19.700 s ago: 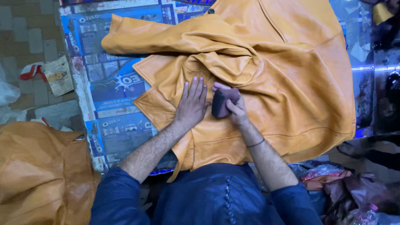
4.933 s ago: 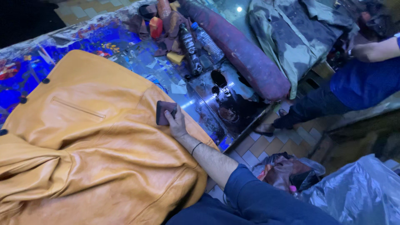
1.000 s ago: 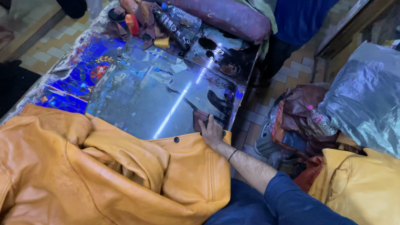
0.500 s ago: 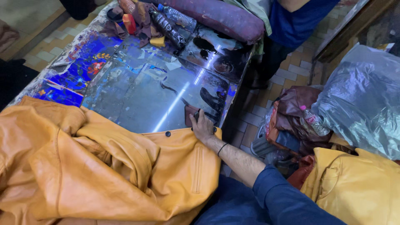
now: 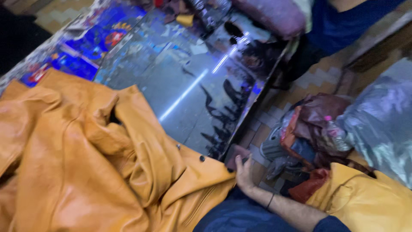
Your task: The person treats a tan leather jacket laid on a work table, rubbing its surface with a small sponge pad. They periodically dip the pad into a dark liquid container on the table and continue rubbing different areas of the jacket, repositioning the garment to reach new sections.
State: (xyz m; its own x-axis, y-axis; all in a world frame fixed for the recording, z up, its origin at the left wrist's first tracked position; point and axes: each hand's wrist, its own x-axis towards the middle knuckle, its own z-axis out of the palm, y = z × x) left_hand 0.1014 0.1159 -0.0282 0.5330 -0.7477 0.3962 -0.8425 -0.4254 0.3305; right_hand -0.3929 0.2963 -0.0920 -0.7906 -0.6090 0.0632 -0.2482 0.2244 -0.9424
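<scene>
Head view: right hand [image 5: 243,171] curls its fingers around a small dark pad [image 5: 237,155] at the table's near corner, just beside the hem of the tan leather jacket [image 5: 98,163]; left hand unseen. I judge the pad mid-reposition; next needs a steady return to the leather. Glossy worktable [image 5: 189,86] reflects striplight; tiled floor [image 5: 317,79], bagged garments [image 5: 382,120] right.

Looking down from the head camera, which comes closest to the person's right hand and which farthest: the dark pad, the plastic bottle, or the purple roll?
From the right hand:
1. Dark pad, at the fingertips on the table's near corner.
2. Plastic bottle, off to the right in the heap of bags on the floor.
3. Purple roll, at the far end of the table, top of the view.
</scene>
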